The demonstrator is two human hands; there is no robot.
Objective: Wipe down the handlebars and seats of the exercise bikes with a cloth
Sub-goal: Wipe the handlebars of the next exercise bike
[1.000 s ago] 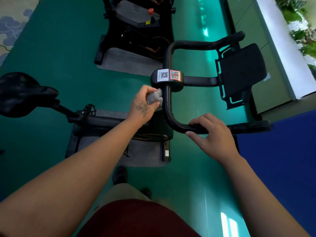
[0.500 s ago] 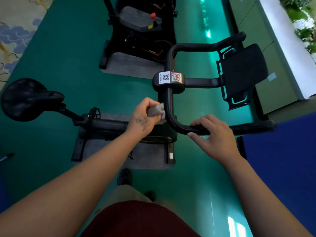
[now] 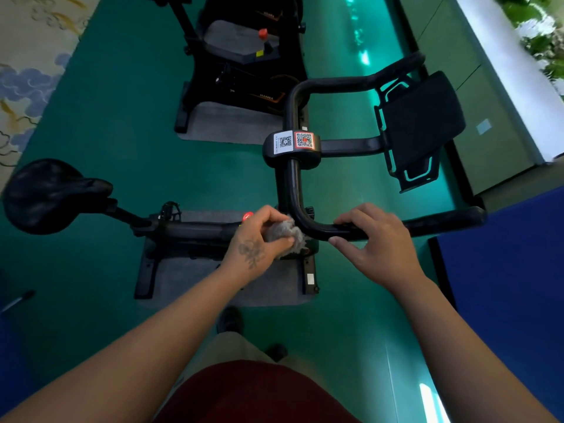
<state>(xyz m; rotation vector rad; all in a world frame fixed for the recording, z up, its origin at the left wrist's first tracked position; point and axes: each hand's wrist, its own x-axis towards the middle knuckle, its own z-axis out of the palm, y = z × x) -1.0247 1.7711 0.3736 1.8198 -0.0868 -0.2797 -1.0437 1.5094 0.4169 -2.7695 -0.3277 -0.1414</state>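
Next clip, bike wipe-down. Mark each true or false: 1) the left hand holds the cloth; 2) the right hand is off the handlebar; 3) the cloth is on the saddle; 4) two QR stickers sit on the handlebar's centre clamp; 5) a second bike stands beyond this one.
1) True: the left hand grips the grey cloth.
2) False: the right hand rests on the handlebar, fingers over its near bar.
3) False: the cloth is pressed to the handlebar's near bend; the saddle lies far to the left, untouched.
4) True: two QR stickers sit side by side there.
5) True: a second bike stands farther away.
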